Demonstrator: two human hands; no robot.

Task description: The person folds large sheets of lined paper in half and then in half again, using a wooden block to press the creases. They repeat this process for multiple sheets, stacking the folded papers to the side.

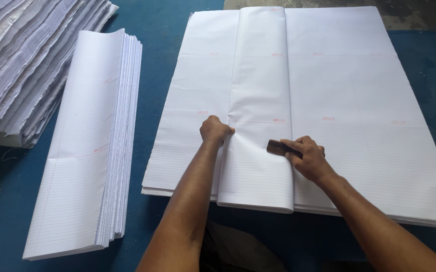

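White ruled paper is what both hands work on in the head view. A folded sheet (260, 100) lies on top of a big stack of flat sheets (348, 100), which rests on the blue counter (152, 100). The fold makes a long narrow panel that runs from the far edge to the near edge of the stack, a little left of its middle.

The left hand (215, 129) is closed like a fist and presses its knuckles on the left edge of the panel, about halfway along it. The right hand (307, 157) grips a small dark tool (278, 146) and lays it flat on the paper, near the right crease of the panel. I cannot tell what the tool is made of.

To do this step well, I think the left hand should pin the sheet firmly so the edges stay in line, and the tool should slide along the crease with even pressure, because small wrinkles show between the two hands.

On the left stands a pile of folded sheets (92, 151), well apart, and further left a rough heap of paper (21, 60)
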